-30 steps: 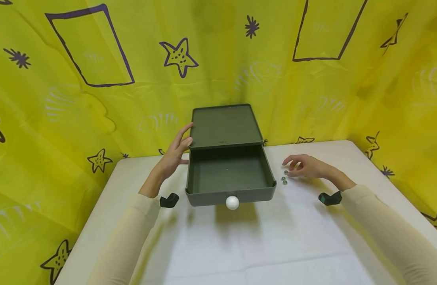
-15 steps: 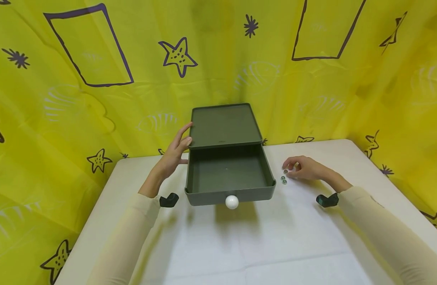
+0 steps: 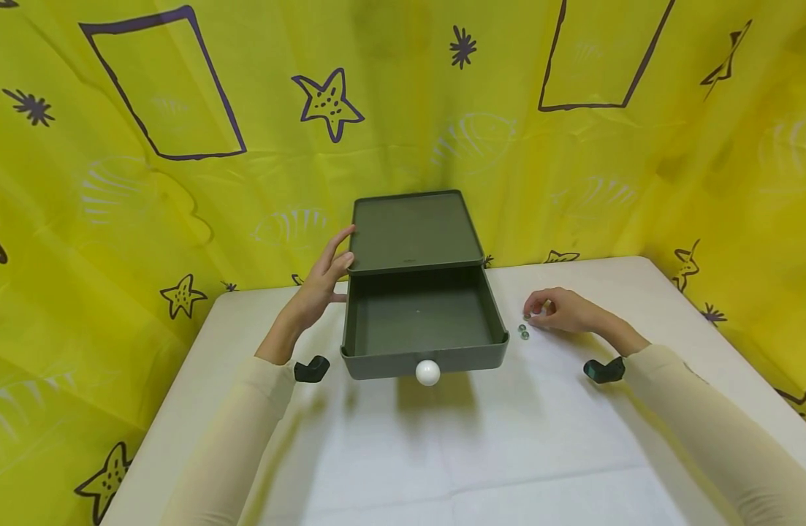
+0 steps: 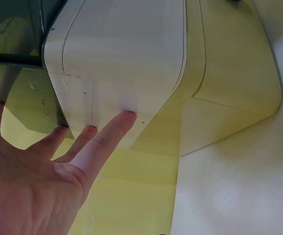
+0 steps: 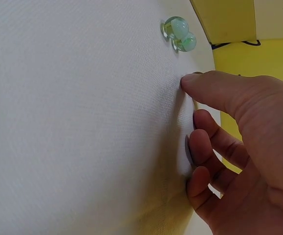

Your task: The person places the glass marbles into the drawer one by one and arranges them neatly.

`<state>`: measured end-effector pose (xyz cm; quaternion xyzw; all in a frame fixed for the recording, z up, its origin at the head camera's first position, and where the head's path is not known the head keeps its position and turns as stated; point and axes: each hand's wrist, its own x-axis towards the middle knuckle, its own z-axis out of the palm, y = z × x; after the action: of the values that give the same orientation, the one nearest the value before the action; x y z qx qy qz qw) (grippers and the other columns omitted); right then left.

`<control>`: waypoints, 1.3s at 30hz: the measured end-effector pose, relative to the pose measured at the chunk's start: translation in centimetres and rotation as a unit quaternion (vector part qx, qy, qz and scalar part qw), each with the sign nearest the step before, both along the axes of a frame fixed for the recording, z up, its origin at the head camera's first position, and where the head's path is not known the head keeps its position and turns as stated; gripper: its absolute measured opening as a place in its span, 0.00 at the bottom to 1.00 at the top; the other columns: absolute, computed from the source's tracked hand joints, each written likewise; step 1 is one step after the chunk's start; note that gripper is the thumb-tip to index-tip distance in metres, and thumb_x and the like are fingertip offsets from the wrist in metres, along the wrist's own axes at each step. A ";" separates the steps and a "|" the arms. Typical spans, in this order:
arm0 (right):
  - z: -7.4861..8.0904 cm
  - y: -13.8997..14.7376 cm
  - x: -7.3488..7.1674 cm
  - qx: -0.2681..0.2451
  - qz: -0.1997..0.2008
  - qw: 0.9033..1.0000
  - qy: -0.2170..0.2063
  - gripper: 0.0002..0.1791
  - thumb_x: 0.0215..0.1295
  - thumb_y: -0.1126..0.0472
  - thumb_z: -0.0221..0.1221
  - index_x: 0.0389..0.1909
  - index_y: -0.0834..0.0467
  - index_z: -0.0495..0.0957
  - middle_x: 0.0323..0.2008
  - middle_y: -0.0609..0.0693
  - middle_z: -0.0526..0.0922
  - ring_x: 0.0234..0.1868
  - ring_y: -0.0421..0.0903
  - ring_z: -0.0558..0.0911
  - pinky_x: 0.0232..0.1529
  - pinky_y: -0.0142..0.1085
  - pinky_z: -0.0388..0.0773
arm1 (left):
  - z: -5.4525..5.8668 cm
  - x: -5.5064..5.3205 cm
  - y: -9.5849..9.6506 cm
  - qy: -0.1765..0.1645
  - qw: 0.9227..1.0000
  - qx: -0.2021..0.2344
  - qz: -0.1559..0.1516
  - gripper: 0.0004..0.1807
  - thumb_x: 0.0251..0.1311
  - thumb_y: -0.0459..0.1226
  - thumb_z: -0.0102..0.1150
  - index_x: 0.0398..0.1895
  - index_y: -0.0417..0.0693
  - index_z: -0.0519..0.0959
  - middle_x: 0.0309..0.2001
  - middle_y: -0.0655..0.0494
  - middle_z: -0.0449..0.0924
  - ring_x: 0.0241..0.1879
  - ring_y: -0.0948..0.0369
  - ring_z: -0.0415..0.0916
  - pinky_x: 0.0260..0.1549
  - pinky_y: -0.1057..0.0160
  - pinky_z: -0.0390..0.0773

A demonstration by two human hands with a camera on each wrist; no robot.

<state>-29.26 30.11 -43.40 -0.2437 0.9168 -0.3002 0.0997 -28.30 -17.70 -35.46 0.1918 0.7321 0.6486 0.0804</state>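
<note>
A small drawer box has a dark green-grey top [image 3: 416,232]. Its drawer [image 3: 384,367] is pulled out toward me, bare inside, with a round white knob [image 3: 427,372] on the front. My left hand [image 3: 317,292] rests its extended fingers against the box's left side; in the left wrist view the fingertips touch the pale side wall [image 4: 117,63]. To the right of the box, my right hand [image 3: 563,310] pinches a small glass marble [image 3: 527,316] at the table between thumb and finger, mostly hidden by them. Two clear greenish marbles [image 5: 178,28] lie touching or nearly touching near the thumb.
A white cloth [image 3: 541,453] covers the table, with a crease across the front. Behind and at both sides hangs a yellow curtain [image 3: 403,161] with drawn stars and fish. The box stands near the table's back edge. Dark wrist cameras [image 3: 603,370] sit at both cuffs.
My right hand's fingers have closed in on the farthest marble, which is now mostly covered. The left hand, the box and the other two marbles stay as they were.
</note>
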 end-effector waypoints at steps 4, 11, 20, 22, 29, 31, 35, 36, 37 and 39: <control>0.1 -0.1 0.0 0.002 0.001 1.000 0.002 0.07 0.67 0.65 0.66 0.44 0.55 0.84 0.39 0.50 0.80 0.37 0.48 0.73 0.40 0.39 0.72 | 0.1 0.0 0.0 0.001 1.000 0.001 0.000 0.34 0.74 0.52 0.45 0.81 0.76 0.51 0.79 0.46 0.49 0.75 0.45 0.55 0.57 0.24 0.66; 0.1 -0.1 0.0 0.005 0.002 1.000 0.007 0.07 0.67 0.65 0.66 0.44 0.55 0.84 0.40 0.50 0.81 0.36 0.47 0.74 0.41 0.40 0.72 | 0.2 0.1 0.0 0.003 1.000 0.001 0.000 0.34 0.74 0.52 0.46 0.81 0.76 0.51 0.79 0.47 0.49 0.75 0.46 0.54 0.58 0.24 0.66; 0.2 0.0 -0.1 0.007 0.004 1.000 -0.001 0.07 0.68 0.65 0.66 0.44 0.54 0.84 0.39 0.49 0.80 0.38 0.48 0.74 0.41 0.40 0.72 | 0.0 0.0 -0.1 0.003 1.000 -0.002 0.002 0.35 0.73 0.53 0.45 0.81 0.77 0.51 0.79 0.46 0.49 0.75 0.44 0.55 0.57 0.24 0.66; 0.2 0.0 -0.2 0.011 0.006 1.000 -0.003 0.07 0.68 0.64 0.66 0.44 0.53 0.84 0.39 0.49 0.79 0.38 0.48 0.74 0.41 0.40 0.72 | 0.0 0.0 -0.1 0.004 1.000 -0.004 0.001 0.34 0.74 0.53 0.45 0.81 0.77 0.51 0.79 0.47 0.48 0.75 0.45 0.55 0.58 0.24 0.66; 0.8 0.4 -0.4 0.027 0.030 0.999 -0.002 0.05 0.68 0.64 0.66 0.42 0.53 0.84 0.35 0.46 0.81 0.39 0.48 0.76 0.44 0.41 0.75 | -0.1 0.0 -0.1 0.007 1.000 -0.010 -0.001 0.34 0.75 0.54 0.45 0.81 0.79 0.50 0.81 0.50 0.45 0.77 0.46 0.52 0.58 0.24 0.65; 1.2 0.4 -0.3 0.030 0.035 0.999 -0.006 0.05 0.68 0.64 0.66 0.42 0.54 0.84 0.36 0.46 0.82 0.40 0.48 0.77 0.45 0.41 0.76 | -0.1 0.0 -0.1 0.007 1.000 -0.011 0.000 0.33 0.75 0.54 0.45 0.81 0.79 0.50 0.81 0.50 0.45 0.77 0.46 0.52 0.58 0.24 0.65; 2.1 0.4 -0.2 0.031 0.037 0.999 -0.020 0.05 0.68 0.64 0.66 0.43 0.55 0.83 0.36 0.47 0.82 0.38 0.48 0.78 0.39 0.38 0.78 | -0.1 0.0 -0.1 0.009 1.000 -0.012 -0.001 0.33 0.75 0.54 0.44 0.80 0.80 0.51 0.81 0.50 0.45 0.77 0.46 0.53 0.58 0.24 0.65; 2.4 0.4 -0.2 0.032 0.037 0.999 -0.023 0.05 0.68 0.63 0.66 0.43 0.55 0.83 0.37 0.48 0.82 0.37 0.48 0.78 0.38 0.38 0.78 | -0.1 0.0 -0.1 0.009 1.000 -0.012 -0.001 0.33 0.75 0.54 0.44 0.80 0.80 0.50 0.81 0.50 0.45 0.77 0.46 0.52 0.58 0.24 0.65; 2.6 0.4 -0.2 0.033 0.041 0.998 -0.021 0.05 0.68 0.63 0.66 0.43 0.56 0.83 0.37 0.48 0.82 0.36 0.48 0.79 0.36 0.37 0.78 | -0.1 0.0 -0.1 0.010 1.000 -0.014 -0.001 0.33 0.75 0.54 0.44 0.80 0.80 0.50 0.81 0.50 0.44 0.77 0.46 0.52 0.59 0.24 0.65; 3.1 0.4 -0.1 0.036 0.046 0.998 -0.018 0.04 0.68 0.63 0.66 0.42 0.56 0.83 0.36 0.49 0.82 0.35 0.48 0.79 0.35 0.36 0.77 | -0.1 0.0 -0.1 0.009 1.000 -0.016 -0.001 0.33 0.75 0.54 0.44 0.81 0.80 0.50 0.81 0.50 0.44 0.77 0.45 0.52 0.59 0.24 0.64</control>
<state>-29.39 30.47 -40.27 -0.2763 0.9131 -0.2663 0.1382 -28.34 -17.83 -35.58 0.1978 0.7426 0.6352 0.0773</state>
